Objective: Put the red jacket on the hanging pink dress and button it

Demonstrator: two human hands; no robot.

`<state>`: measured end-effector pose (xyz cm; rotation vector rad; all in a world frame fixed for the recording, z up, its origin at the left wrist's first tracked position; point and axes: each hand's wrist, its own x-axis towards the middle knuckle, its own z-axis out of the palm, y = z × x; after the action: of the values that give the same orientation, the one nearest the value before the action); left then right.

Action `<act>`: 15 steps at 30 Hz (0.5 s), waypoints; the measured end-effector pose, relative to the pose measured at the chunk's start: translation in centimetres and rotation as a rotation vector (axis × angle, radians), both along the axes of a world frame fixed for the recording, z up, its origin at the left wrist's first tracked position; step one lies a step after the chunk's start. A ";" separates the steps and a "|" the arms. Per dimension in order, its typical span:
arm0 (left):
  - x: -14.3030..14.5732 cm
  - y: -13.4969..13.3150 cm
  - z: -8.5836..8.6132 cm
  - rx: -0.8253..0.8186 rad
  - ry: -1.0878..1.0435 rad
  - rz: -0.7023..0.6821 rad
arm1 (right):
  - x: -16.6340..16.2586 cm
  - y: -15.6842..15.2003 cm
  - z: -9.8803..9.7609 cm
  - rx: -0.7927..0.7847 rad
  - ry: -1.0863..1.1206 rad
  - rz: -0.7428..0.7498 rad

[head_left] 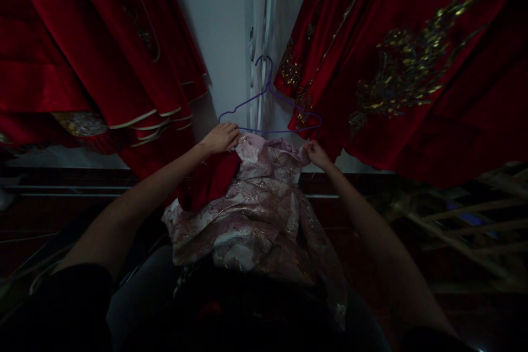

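Observation:
A pale pink brocade garment (259,214) with a red lining (212,179) hangs down in front of me. Its top edge sits at a purple wire hanger (270,107). My left hand (221,138) is closed on the garment's top left corner, by the hanger's left end. My right hand (317,154) pinches the garment's top right corner, below the hanger's right end. The hanger's hook points up against the white wall.
Red garments with gold embroidery hang at the right (412,66). Red garments with pale trim hang at the left (94,49). Between them is a white wall (223,27). A dark rail (61,187) runs across below. A pale frame (466,225) lies at the right.

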<state>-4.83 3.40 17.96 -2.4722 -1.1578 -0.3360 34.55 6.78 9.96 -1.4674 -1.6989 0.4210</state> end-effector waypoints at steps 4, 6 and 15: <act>5.5 1.3 0.2 -0.007 -0.084 -0.082 | -2.5 -0.5 1.7 0.073 -0.074 0.095; 7.6 1.9 -1.3 -0.034 -0.150 -0.084 | -3.6 -1.1 2.4 0.137 -0.146 0.158; 11.4 -4.6 -6.7 0.121 -0.486 0.164 | -3.4 -2.0 4.3 0.343 -0.125 -0.040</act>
<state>6.55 -1.19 11.27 -2.2323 -1.4637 -0.9657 31.13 4.83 14.29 -1.2929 -1.7350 0.0119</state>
